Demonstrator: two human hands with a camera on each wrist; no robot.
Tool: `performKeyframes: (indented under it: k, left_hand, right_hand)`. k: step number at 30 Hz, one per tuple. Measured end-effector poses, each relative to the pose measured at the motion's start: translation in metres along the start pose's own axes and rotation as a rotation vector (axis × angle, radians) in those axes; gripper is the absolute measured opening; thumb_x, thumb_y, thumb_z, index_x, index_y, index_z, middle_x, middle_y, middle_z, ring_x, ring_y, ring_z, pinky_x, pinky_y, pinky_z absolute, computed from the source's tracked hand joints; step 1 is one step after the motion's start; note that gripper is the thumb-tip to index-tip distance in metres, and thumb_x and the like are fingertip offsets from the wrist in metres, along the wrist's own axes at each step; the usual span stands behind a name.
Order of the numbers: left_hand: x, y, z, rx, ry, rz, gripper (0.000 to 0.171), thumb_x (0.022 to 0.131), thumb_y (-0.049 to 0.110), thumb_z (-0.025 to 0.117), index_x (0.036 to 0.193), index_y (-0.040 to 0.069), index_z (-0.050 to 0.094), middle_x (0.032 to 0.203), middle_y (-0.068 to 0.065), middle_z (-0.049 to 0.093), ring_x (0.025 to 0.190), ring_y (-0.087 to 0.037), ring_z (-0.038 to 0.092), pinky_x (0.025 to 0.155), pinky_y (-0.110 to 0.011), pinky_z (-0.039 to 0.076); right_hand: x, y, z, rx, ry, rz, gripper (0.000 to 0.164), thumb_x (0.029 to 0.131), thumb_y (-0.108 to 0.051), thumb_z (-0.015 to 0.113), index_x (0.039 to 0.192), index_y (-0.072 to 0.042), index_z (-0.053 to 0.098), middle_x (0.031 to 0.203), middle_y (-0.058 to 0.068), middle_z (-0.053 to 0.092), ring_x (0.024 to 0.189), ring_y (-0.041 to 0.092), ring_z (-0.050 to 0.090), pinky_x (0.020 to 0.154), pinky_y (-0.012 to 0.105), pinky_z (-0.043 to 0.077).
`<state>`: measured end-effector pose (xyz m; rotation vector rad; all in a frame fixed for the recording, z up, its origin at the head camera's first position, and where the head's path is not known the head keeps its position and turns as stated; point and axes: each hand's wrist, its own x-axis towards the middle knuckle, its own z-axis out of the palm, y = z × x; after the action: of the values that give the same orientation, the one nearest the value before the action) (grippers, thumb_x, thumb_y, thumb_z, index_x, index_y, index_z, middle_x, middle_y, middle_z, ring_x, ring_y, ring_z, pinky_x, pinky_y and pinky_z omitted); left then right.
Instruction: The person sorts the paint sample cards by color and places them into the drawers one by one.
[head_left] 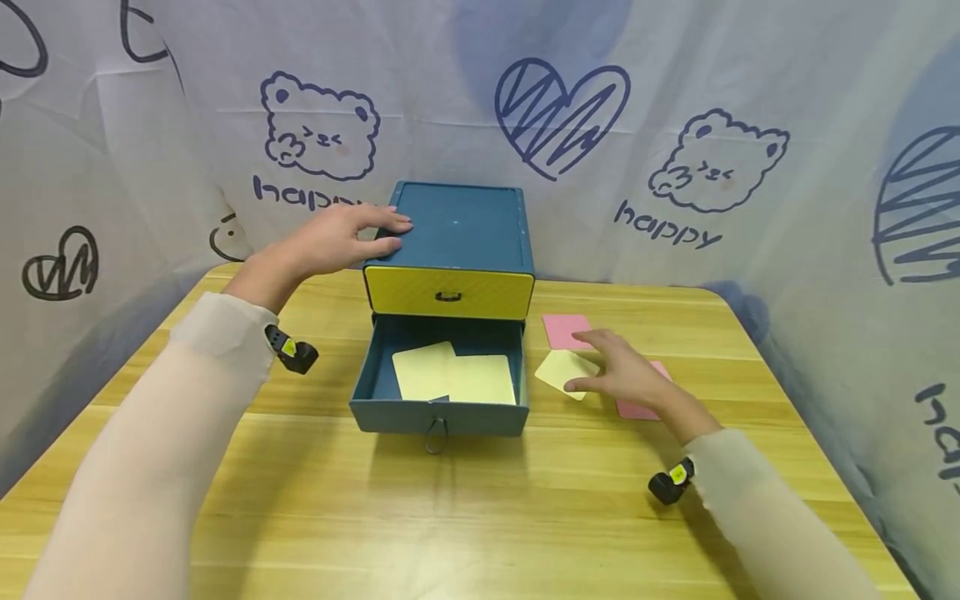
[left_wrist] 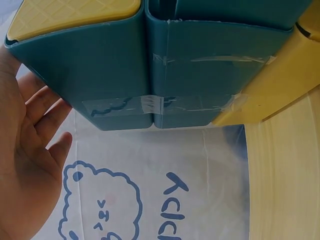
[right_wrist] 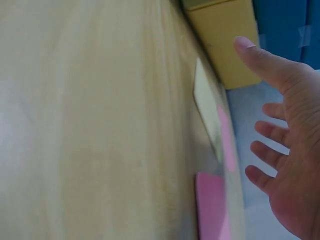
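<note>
A small blue chest of drawers point(head_left: 457, 225) with a yellow upper drawer front point(head_left: 450, 292) stands on the table. Its lower drawer point(head_left: 442, 417) is pulled out, and pale yellow paper squares point(head_left: 480, 377) lie inside. My left hand point(head_left: 348, 237) rests on the left edge of the chest's top, fingers extended. Over the table, right of the drawer, my right hand point(head_left: 626, 375) reaches above a pale yellow square point(head_left: 562, 371), its thumb and fingers apart. The right wrist view shows nothing in this hand point(right_wrist: 295, 135).
A pink square point(head_left: 566, 329) lies behind the yellow one, and another pink square point(head_left: 637, 410) is partly covered by the right hand. Printed cloth point(head_left: 442, 100) hangs behind the wooden table point(head_left: 300, 500) and along its sides. A ring pull point(head_left: 437, 435) hangs from the lower drawer's front.
</note>
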<state>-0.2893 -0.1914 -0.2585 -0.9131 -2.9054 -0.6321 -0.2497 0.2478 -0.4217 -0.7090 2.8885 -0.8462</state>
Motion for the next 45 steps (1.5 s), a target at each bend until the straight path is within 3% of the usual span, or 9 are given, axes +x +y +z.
performKeyframes:
  k: [18, 27, 38, 45]
  left_hand:
    - [0.005, -0.005, -0.002, 0.010, -0.006, 0.011, 0.048, 0.101, 0.041, 0.053, 0.143, 0.017, 0.054, 0.155, -0.009, 0.035, 0.143, -0.033, 0.027, 0.113, -0.057, 0.023]
    - [0.006, -0.006, -0.003, 0.002, -0.004, 0.010, 0.047, 0.101, 0.040, 0.053, 0.142, 0.017, 0.055, 0.155, -0.010, 0.035, 0.143, -0.033, 0.027, 0.113, -0.057, 0.022]
    - [0.006, -0.005, -0.003, 0.006, -0.004, 0.011, 0.048, 0.101, 0.039, 0.053, 0.142, 0.016, 0.054, 0.155, -0.010, 0.035, 0.143, -0.034, 0.028, 0.113, -0.057, 0.023]
    - [0.006, -0.007, -0.002, 0.005, -0.001, 0.017, 0.048, 0.101, 0.040, 0.053, 0.142, 0.016, 0.054, 0.155, -0.010, 0.035, 0.143, -0.033, 0.028, 0.113, -0.057, 0.023]
  right_hand:
    - [0.005, 0.010, 0.013, -0.182, -0.064, 0.079, 0.104, 0.072, -0.063, 0.078, 0.146, 0.002, 0.042, 0.145, 0.026, 0.038, 0.132, 0.044, 0.036, 0.108, 0.059, 0.031]
    - [0.006, 0.009, 0.010, -0.176, -0.083, 0.099, 0.086, 0.079, -0.049, 0.077, 0.138, 0.006, 0.050, 0.139, 0.025, 0.042, 0.127, 0.041, 0.039, 0.105, 0.055, 0.036]
    - [0.012, 0.003, 0.002, -0.167, -0.157, 0.129, 0.075, 0.073, -0.040, 0.082, 0.125, 0.007, 0.056, 0.124, 0.021, 0.050, 0.114, 0.036, 0.047, 0.100, 0.050, 0.041]
    - [0.015, -0.003, -0.002, -0.178, -0.213, 0.143, 0.084, 0.069, -0.035, 0.083, 0.131, 0.009, 0.049, 0.119, 0.022, 0.052, 0.104, 0.032, 0.050, 0.093, 0.049, 0.045]
